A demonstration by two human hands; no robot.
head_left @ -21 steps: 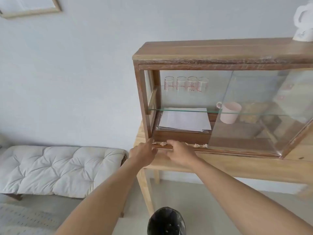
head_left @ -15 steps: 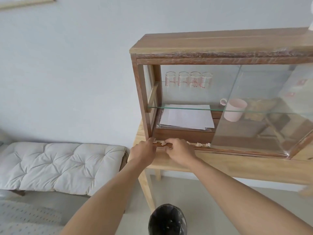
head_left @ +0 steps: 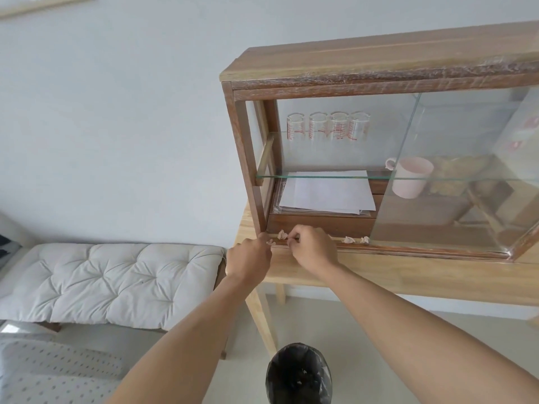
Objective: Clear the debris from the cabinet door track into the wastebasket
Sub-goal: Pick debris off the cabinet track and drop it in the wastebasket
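The wooden cabinet's door track runs along the bottom front, with the left glass door slid aside. Crumpled pale paper scraps lie in the track: one by my right fingertips, one at my left fingertips, and two more further right. My left hand is curled at the track's left end, pinching its scrap. My right hand pinches thumb and forefinger at the scrap beside it. The black-lined wastebasket stands on the floor below, with a few bits inside.
The cabinet sits on a light wooden table, whose leg is just left of the wastebasket. Inside are glasses, papers and a pink mug. A cushioned bench stands to the left.
Both hands stay at the track's left end. A scrap now shows at my left fingertips, and my right fingers have closed tighter. The view has shifted slightly.
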